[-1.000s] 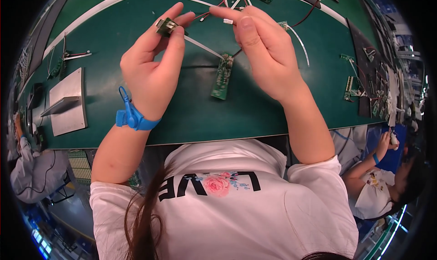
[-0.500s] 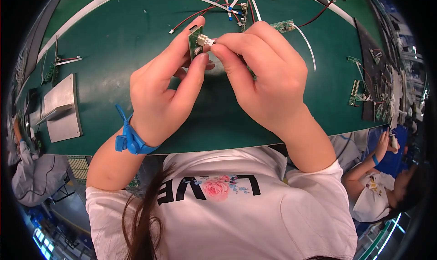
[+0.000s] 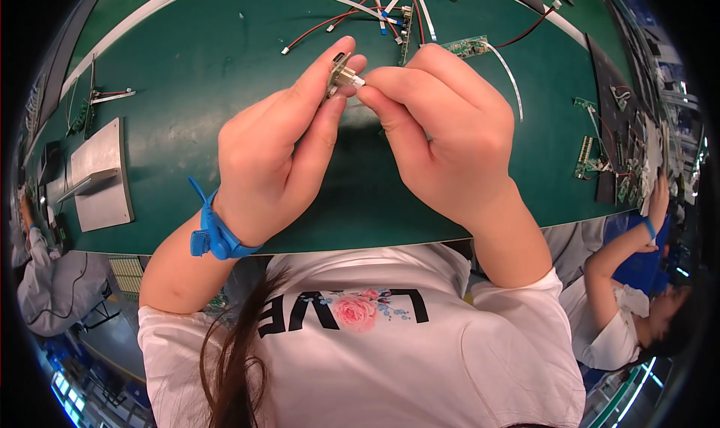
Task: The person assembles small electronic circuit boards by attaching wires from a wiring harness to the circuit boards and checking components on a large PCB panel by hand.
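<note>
Pinching white plastic plug (image 3: 358,82): right hand (image 3: 448,121); left hand (image 3: 271,139), flat circuit board (image 3: 334,73).

A metal stand (image 3: 105,182) rests on a green tabletop (image 3: 176,117).

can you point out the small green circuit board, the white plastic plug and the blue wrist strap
Small green circuit board (image 3: 337,69), head view: on its tilted face
White plastic plug (image 3: 358,82), head view: on its exposed body
Blue wrist strap (image 3: 219,238), head view: on its rounded part
</note>
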### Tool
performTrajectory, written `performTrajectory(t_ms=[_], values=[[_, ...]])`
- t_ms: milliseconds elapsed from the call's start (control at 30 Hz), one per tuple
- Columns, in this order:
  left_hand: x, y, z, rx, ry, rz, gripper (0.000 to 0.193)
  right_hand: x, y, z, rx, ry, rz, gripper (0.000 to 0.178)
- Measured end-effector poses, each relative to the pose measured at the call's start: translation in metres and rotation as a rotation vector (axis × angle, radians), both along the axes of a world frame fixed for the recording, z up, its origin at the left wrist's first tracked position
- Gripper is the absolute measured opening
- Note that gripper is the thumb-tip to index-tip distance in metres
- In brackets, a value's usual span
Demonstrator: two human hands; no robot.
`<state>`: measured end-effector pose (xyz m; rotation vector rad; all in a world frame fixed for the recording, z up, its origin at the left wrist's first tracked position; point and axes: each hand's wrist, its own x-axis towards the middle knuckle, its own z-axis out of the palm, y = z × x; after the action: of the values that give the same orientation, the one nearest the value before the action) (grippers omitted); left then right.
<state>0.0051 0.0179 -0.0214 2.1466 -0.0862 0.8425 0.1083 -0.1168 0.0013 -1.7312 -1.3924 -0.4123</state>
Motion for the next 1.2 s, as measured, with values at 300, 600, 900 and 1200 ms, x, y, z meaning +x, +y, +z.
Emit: performTrajectory(t_ms=[300, 600, 900, 1200], values=[[-0.005, -0.003, 0.004, 0.014, 0.056, -0.017, 0.043, 0.003, -0.004, 0.004, -0.071, -0.091, 0.009, 0.012], [0.000, 0.000, -0.003, -0.036, 0.068, -0.027, 0.044, 0.008, 0.003, -0.003, -0.044, -0.023, 0.008, 0.011], [-0.006, 0.005, -0.014, -0.140, 0.044, 0.048, 0.043, -0.009, 0.021, 0.002, -0.158, 0.188, -0.061, 0.003], [-0.082, 0.002, 0.056, -0.182, -0.097, -0.074, 0.051, 0.016, -0.073, 0.017, -0.180, 0.160, -0.456, 0.011]])
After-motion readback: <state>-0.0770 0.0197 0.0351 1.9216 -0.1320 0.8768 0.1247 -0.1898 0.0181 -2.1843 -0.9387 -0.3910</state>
